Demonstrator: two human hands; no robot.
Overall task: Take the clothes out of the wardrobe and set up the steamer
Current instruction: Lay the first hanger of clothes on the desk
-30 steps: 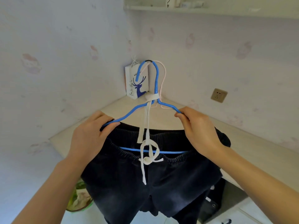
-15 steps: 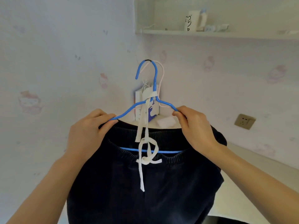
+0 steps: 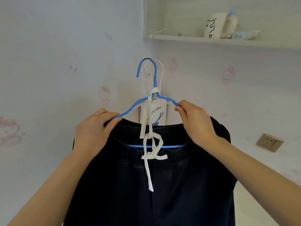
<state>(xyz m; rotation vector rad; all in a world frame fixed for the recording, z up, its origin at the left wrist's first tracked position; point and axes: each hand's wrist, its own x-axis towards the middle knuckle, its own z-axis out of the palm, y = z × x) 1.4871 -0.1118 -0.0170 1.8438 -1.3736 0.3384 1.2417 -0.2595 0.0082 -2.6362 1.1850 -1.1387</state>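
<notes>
Both hands, left and right, pinch the blue hanger carrying dark trousers.

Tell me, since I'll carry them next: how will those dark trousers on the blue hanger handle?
The dark trousers look floppy, draping from the blue hanger. Probably light: its thin wire isn't visibly bending. The white drawstring will likely swing.
</notes>
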